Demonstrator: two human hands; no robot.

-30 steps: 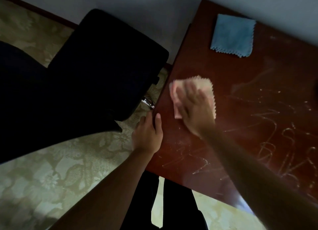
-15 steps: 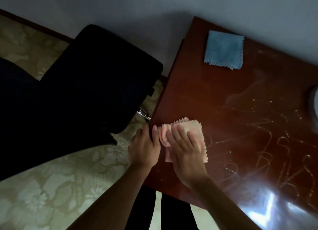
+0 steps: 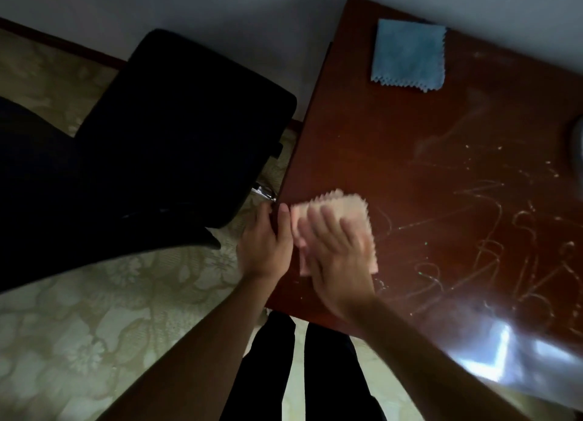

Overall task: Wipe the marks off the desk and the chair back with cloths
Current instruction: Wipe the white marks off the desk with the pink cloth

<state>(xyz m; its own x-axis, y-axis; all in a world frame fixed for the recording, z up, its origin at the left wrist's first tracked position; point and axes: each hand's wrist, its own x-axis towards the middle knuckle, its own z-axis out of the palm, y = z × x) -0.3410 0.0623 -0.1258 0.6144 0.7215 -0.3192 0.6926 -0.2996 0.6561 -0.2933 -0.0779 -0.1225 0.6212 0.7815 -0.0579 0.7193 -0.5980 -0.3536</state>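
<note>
A pink cloth (image 3: 342, 207) lies on the dark red desk (image 3: 394, 143) near its left edge. My right hand (image 3: 337, 256) presses flat on the cloth with straight fingers, blurred by motion. My left hand (image 3: 266, 245) grips the desk's left edge, thumb on top. White scribble marks (image 3: 492, 241) cover the right half of the desk. A folded blue cloth (image 3: 408, 54) lies at the far end of the desk. The black chair (image 3: 176, 136) stands to the left of the desk.
A pale wall runs behind the desk and chair. Patterned beige flooring (image 3: 94, 326) spreads at the left and front. My dark trouser legs (image 3: 265, 373) show below the desk's front edge. A grey object (image 3: 577, 149) sits at the desk's right border.
My right hand slid the pink cloth toward me along the desk's left edge, then stayed near my left hand, shifting slightly right. My left hand kept its hold on the edge.
</note>
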